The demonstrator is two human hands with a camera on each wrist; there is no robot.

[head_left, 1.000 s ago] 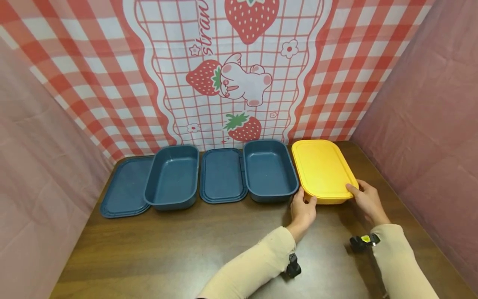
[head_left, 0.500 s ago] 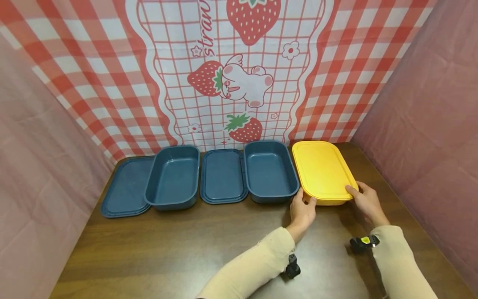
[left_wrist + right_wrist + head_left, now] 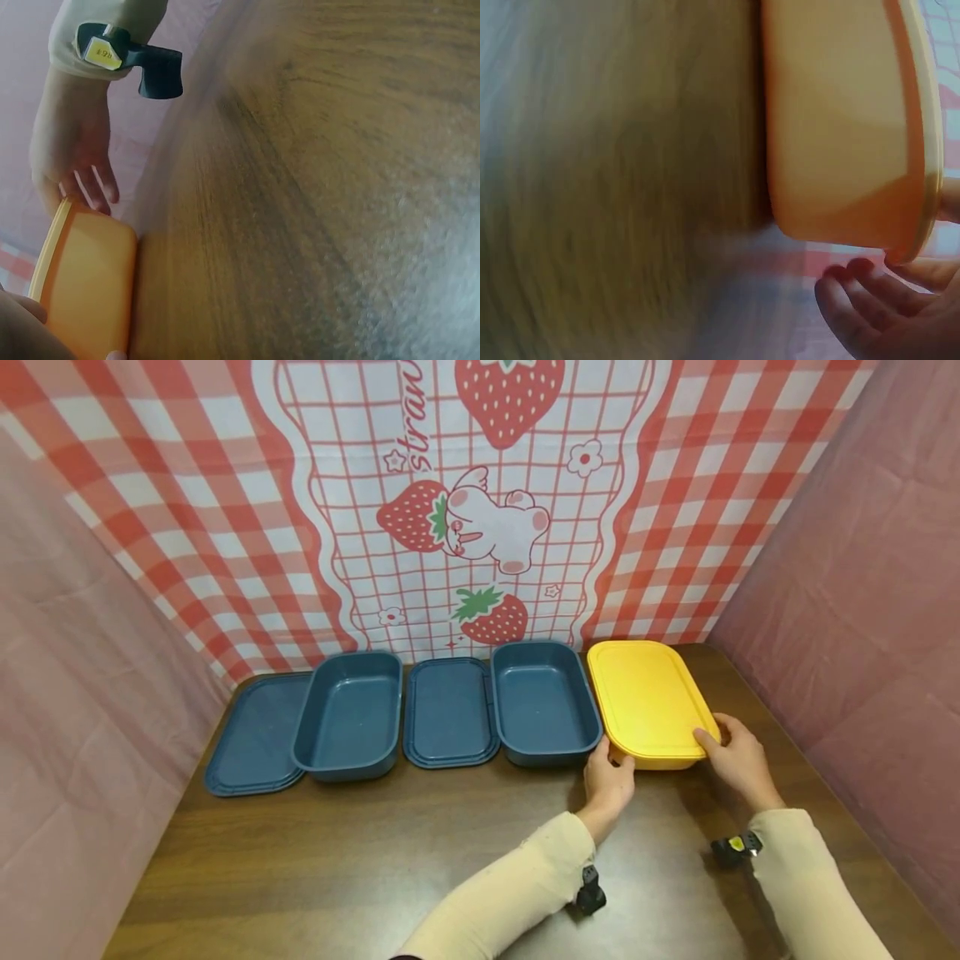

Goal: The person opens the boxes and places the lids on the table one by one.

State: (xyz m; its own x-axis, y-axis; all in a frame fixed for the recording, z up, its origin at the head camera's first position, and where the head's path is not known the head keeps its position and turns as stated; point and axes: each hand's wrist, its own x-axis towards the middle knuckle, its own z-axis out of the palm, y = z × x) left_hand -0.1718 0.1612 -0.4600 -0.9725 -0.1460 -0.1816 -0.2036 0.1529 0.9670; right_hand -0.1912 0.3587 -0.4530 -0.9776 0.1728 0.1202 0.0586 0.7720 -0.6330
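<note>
A yellow food container (image 3: pixel 662 763) stands at the right end of a row on the table, with its flat yellow lid (image 3: pixel 648 693) on top. My left hand (image 3: pixel 610 783) holds its near left corner, thumb at the front and fingers along the left side. At the near right corner my right hand (image 3: pixel 742 766) pinches the lid's rim. The right wrist view shows the thumb on the lid and the index finger under the rim of the container (image 3: pixel 840 135); the other fingers (image 3: pixel 855 304) are off the wall. Inside the container is hidden.
Left of the yellow container stand a blue container (image 3: pixel 543 706), a small blue lid (image 3: pixel 450 714), another blue container (image 3: pixel 351 714) and a larger blue lid (image 3: pixel 255 739), partly covered. A strawberry-print cloth (image 3: pixel 352 568) hangs behind the wooden table (image 3: pixel 360 868); pink cloth (image 3: pixel 847 635) hangs beside it.
My right hand has shifted very slightly at the container's corner. My left hand, the yellow container and the blue pieces stay in place.
</note>
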